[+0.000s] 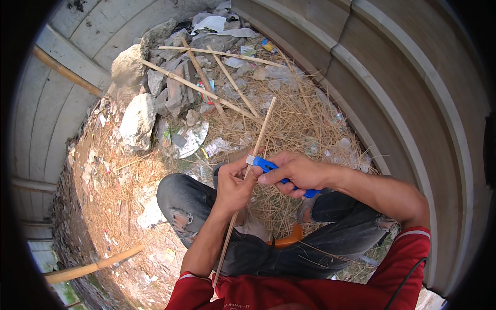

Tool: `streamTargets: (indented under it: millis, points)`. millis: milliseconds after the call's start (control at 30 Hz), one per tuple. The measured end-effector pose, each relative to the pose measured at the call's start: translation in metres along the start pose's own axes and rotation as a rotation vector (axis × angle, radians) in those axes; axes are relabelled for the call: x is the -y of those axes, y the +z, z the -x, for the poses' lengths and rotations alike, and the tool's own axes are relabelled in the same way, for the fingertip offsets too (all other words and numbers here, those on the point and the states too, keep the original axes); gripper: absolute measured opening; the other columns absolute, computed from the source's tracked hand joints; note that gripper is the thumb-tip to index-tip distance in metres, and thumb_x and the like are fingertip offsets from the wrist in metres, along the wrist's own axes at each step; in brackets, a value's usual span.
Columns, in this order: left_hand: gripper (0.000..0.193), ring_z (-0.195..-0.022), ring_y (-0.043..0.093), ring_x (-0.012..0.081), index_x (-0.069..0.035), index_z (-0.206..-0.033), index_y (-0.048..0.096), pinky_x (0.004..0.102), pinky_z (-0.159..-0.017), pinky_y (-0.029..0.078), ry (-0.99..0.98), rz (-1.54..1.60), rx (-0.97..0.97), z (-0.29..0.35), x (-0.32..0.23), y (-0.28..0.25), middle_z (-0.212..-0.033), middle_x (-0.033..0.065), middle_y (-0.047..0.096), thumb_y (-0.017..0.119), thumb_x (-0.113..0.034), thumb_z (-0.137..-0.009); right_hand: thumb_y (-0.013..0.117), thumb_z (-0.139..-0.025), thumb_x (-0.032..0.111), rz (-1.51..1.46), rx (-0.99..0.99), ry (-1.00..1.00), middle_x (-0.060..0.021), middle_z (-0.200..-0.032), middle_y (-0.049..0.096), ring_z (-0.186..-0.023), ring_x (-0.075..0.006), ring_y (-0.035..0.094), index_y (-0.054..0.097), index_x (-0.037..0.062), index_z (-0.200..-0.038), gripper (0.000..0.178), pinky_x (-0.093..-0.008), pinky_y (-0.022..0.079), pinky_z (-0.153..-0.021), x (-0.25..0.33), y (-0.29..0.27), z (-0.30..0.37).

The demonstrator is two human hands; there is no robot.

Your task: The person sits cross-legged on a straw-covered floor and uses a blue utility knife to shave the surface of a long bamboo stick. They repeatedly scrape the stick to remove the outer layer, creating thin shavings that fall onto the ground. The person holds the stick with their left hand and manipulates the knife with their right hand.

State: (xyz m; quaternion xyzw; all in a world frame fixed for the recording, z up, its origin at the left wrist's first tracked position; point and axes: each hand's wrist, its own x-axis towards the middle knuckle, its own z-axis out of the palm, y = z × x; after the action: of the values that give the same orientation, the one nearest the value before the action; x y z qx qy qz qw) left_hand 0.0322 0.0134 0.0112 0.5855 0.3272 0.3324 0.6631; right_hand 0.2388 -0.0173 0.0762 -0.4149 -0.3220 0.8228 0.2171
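Observation:
My left hand is closed around a thin bamboo strip, which runs slantwise from my lap up past my knees. In my right hand is a blue utility knife, gripped by its handle. Its short metal blade lies against the strip just above my left fingers. Both hands are close together over the gap between my bent knees. Part of the knife handle is hidden by my right fingers.
Several cut bamboo strips lie ahead across rocks and dry straw with scattered litter. A corrugated metal wall curves along the right. Bamboo poles jut in from the left. Something orange is beneath me.

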Motion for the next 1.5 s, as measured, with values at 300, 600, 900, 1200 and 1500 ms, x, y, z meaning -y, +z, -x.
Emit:
streamTargets:
  millis: [300, 600, 900, 1200, 1500]
  points:
    - [0.041, -0.092, 0.064, 0.0058, 0.005, -0.137, 0.059, 0.0218, -0.081, 0.051, -0.043, -0.044, -0.032, 0.000, 0.003, 0.001, -0.105, 0.0053, 0.072, 0.057, -0.003, -0.096, 0.063, -0.099, 0.021, -0.036, -0.111, -0.092, 0.0012, -0.060, 0.046, -0.045, -0.0079, 0.043, 0.061, 0.0066, -0.109, 0.018, -0.0275, 0.035, -0.038, -0.020, 0.010, -0.008]
    - [0.036, -0.082, 0.060, 0.0026, 0.005, -0.131, 0.063, 0.0192, -0.071, 0.047, -0.034, -0.064, -0.068, 0.001, 0.011, 0.006, -0.098, 0.0016, 0.071, 0.055, 0.004, -0.096, 0.062, -0.098, 0.021, 0.104, -0.278, -0.136, -0.0006, -0.057, 0.050, -0.044, -0.0104, 0.050, 0.062, 0.0050, -0.100, 0.016, -0.0285, 0.038, -0.040, -0.027, 0.017, -0.009]
    - [0.022, -0.062, 0.043, -0.0019, 0.002, -0.115, 0.068, 0.0183, -0.052, 0.029, 0.023, 0.007, -0.094, -0.006, 0.004, 0.005, -0.078, -0.0060, 0.061, 0.063, -0.015, -0.103, 0.064, -0.098, 0.025, 0.086, -0.105, -0.275, 0.0002, -0.055, 0.046, -0.041, -0.0116, 0.045, 0.060, 0.0054, -0.096, 0.020, -0.0293, 0.036, -0.040, -0.016, 0.001, -0.016]
    - [0.043, -0.060, 0.045, -0.0013, 0.006, -0.135, 0.057, 0.0183, -0.051, 0.029, -0.010, 0.215, 0.084, -0.002, -0.014, 0.006, -0.087, -0.0013, 0.065, 0.063, -0.022, -0.103, 0.061, -0.102, 0.026, -0.096, 0.164, 0.053, 0.0013, -0.059, 0.044, -0.043, -0.0062, 0.039, 0.055, 0.0073, -0.095, 0.021, -0.0242, 0.029, -0.036, 0.007, -0.022, 0.003]
    - [0.058, -0.047, 0.042, 0.0011, 0.006, -0.143, 0.050, 0.0181, -0.044, 0.029, -0.083, 0.155, 0.087, -0.001, -0.012, 0.005, -0.073, -0.0018, 0.061, 0.064, -0.033, -0.102, 0.062, -0.101, 0.025, -0.235, 0.290, 0.177, 0.0016, -0.060, 0.046, -0.043, -0.0061, 0.040, 0.057, 0.0092, -0.102, 0.016, -0.0244, 0.032, -0.036, 0.016, -0.028, 0.007]
